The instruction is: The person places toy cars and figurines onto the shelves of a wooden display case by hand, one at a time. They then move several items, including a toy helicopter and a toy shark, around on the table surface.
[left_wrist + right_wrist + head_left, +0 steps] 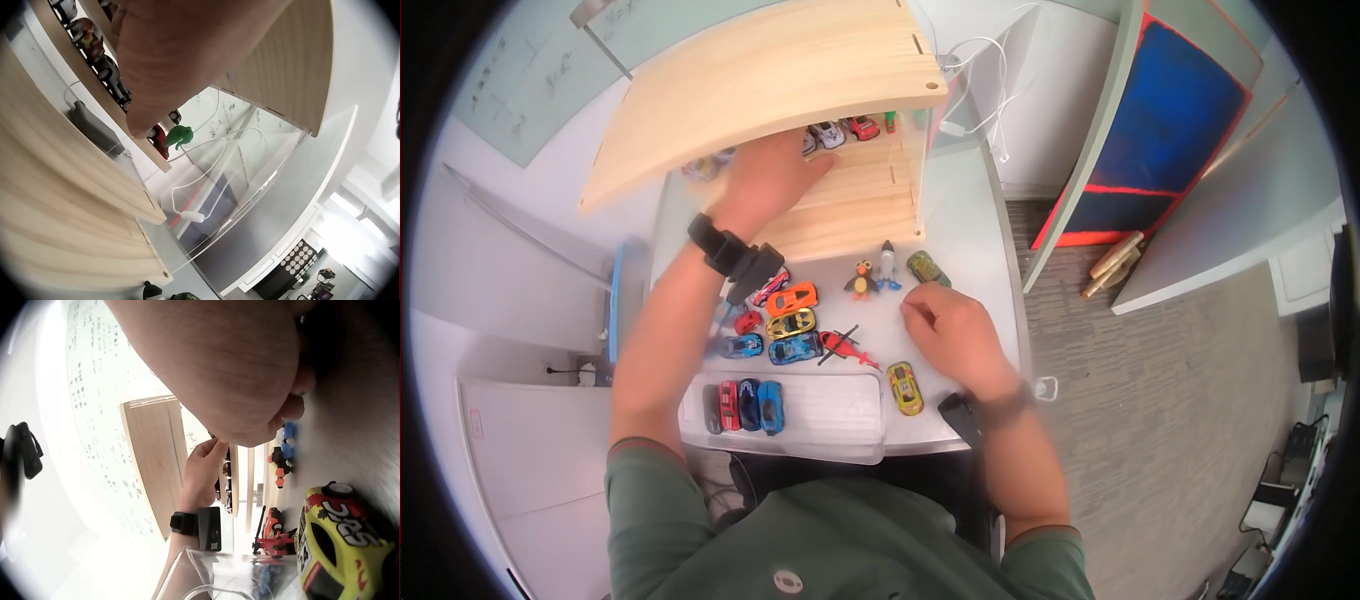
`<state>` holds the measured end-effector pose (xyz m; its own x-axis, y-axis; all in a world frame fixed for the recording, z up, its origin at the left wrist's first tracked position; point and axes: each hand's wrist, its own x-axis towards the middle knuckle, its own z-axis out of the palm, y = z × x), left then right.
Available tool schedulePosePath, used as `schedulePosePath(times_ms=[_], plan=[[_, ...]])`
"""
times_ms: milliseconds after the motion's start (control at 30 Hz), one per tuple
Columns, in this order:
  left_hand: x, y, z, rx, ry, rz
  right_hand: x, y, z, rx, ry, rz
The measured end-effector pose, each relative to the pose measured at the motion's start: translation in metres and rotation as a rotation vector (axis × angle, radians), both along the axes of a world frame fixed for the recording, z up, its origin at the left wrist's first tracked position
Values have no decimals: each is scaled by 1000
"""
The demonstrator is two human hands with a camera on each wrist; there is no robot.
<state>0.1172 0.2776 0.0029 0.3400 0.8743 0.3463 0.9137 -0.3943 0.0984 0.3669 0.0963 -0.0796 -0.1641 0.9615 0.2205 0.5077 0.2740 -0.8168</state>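
Note:
My left hand (772, 180) reaches inside the wooden shelf (770, 80), its fingertips hidden under the top board. In the left wrist view that hand (181, 56) is over a row of toy cars (112, 78), near a green figure (180, 135); whether it holds anything cannot be seen. My right hand (960, 335) rests on the table with curled fingers, just below a green camouflage car (927, 268). A bird figure (863, 281) and a grey rocket (887, 265) stand to its left. The yellow car (344, 544) lies near the right wrist.
Several cars, among them an orange one (792, 299), and a red helicopter (849, 348) lie mid-table. A clear plastic tray (830, 415) at the front edge holds several cars at its left end. A white cable (1001, 110) hangs behind the shelf.

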Motion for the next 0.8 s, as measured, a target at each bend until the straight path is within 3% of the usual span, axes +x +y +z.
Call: schedulePosePath(times_ms=[800], plan=[[6, 3, -6, 89, -39, -76, 0, 0, 1, -30, 13, 1]])
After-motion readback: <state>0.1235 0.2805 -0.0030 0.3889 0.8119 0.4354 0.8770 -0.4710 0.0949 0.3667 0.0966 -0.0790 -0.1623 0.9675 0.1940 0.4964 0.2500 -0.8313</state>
